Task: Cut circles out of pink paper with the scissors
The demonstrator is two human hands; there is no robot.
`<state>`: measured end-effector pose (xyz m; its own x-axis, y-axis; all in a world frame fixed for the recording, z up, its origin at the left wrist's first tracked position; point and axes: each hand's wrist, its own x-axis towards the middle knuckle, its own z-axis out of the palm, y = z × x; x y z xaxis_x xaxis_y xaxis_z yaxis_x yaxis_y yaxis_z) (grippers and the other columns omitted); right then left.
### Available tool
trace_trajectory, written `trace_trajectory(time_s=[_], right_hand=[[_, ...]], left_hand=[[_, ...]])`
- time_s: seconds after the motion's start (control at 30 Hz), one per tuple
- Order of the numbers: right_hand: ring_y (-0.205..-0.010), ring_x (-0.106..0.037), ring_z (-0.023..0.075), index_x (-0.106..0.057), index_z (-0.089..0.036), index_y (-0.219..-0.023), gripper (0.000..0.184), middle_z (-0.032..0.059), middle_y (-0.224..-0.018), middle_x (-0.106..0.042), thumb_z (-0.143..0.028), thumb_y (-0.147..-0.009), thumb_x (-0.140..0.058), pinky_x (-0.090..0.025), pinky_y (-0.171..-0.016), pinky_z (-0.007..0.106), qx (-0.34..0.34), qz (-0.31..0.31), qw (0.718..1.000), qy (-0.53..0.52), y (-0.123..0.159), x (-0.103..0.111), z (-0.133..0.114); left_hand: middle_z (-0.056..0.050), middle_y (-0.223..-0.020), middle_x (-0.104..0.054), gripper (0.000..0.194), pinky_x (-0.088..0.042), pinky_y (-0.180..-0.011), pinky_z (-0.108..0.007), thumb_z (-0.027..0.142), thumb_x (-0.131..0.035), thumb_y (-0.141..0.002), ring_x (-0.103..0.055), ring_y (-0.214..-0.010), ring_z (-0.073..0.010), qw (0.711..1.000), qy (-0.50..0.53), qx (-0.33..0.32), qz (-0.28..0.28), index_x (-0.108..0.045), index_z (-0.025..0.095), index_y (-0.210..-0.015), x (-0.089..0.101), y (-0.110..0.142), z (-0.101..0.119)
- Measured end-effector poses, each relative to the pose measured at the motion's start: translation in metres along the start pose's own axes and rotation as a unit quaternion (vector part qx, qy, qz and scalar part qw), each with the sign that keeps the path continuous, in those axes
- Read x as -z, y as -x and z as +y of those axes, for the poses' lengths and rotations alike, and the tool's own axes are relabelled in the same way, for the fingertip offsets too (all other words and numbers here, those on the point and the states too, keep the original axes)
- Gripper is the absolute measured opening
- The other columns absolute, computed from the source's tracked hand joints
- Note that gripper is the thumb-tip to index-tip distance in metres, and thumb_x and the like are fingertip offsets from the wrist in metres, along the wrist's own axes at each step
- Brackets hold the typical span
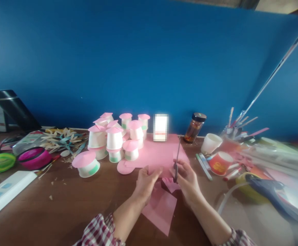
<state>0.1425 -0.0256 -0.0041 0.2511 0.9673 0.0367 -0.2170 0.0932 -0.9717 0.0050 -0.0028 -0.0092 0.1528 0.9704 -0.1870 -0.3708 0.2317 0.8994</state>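
Note:
My left hand is closed on a piece of pink paper, thumb on top, at the front of the desk. In my right hand is a pair of scissors, blades pointing up and away from me, just right of the held paper. Below both hands lies a loose pink sheet, with a smaller pink scrap above it. A large pink sheet is spread behind the hands. My fingers partly hide the scissor handles and the paper's edges.
Paper cups with pink paper tops stand grouped at the left, near a pink disc. A dark-lidded jar, a white cup and a glue gun are at the right. A power strip lies far left.

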Motion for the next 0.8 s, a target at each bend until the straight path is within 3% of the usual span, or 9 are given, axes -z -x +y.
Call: trace_trajectory(time_s=[0.1, 0.27, 0.37, 0.6, 0.8], right_hand=[[-0.059, -0.055, 0.0115, -0.057, -0.018, -0.104, 0.047, -0.0012, -0.069, -0.062, -0.034, -0.066, -0.079, -0.045, -0.052, 0.022, 0.01, -0.006, 1.0, 0.014, 0.001, 0.0, 0.0], [-0.053, -0.051, 0.0102, -0.055, -0.018, -0.103, 0.044, -0.0033, -0.064, -0.058, -0.034, -0.068, -0.077, -0.043, -0.05, 0.022, 0.029, -0.024, 0.998, 0.042, 0.001, 0.0, 0.002], [-0.056, -0.052, 0.0107, -0.055, -0.017, -0.103, 0.042, -0.003, -0.066, -0.058, -0.034, -0.07, -0.076, -0.044, -0.052, 0.023, 0.032, -0.024, 0.997, 0.061, 0.0, 0.0, 0.002], [-0.05, -0.044, 0.008, -0.057, -0.016, -0.101, 0.043, -0.0047, -0.062, -0.053, -0.038, -0.069, -0.076, -0.035, -0.043, 0.018, 0.021, -0.049, 0.994, 0.099, -0.003, 0.002, 0.006], [-0.049, -0.048, 0.0107, -0.059, -0.016, -0.104, 0.042, -0.0026, -0.061, -0.054, -0.044, -0.076, -0.068, -0.037, -0.043, 0.021, 0.014, -0.095, 0.986, 0.135, 0.002, 0.004, 0.003]], left_hand=[[-0.008, -0.069, -0.07, 0.029, -0.049, -0.057, -0.027, 0.038, -0.075, -0.065, -0.065, -0.061, -0.0191, 1.0, -0.015, -0.016, 0.012, -0.069, 0.012, -0.077, -0.002, 0.002, 0.003], [-0.008, -0.067, -0.069, 0.03, -0.046, -0.046, -0.026, 0.039, -0.073, -0.067, -0.063, -0.054, -0.0193, 0.999, -0.019, 0.017, 0.02, -0.067, 0.012, -0.078, -0.003, 0.001, 0.005], [-0.006, -0.063, -0.066, 0.032, -0.044, -0.042, -0.024, 0.04, -0.073, -0.067, -0.059, -0.048, -0.0161, 0.999, -0.024, -0.005, 0.031, -0.067, 0.012, -0.08, 0.002, -0.004, 0.003], [-0.008, -0.076, -0.068, 0.037, -0.049, -0.054, -0.027, 0.037, -0.075, -0.065, -0.063, -0.061, -0.0174, 0.996, 0.07, -0.02, 0.049, -0.065, 0.011, -0.089, 0.014, -0.016, 0.007], [-0.006, -0.08, -0.067, 0.037, -0.05, -0.056, -0.026, 0.034, -0.077, -0.063, -0.063, -0.062, -0.0158, 0.994, 0.088, -0.024, 0.066, -0.063, 0.013, -0.09, 0.011, -0.013, 0.014]])
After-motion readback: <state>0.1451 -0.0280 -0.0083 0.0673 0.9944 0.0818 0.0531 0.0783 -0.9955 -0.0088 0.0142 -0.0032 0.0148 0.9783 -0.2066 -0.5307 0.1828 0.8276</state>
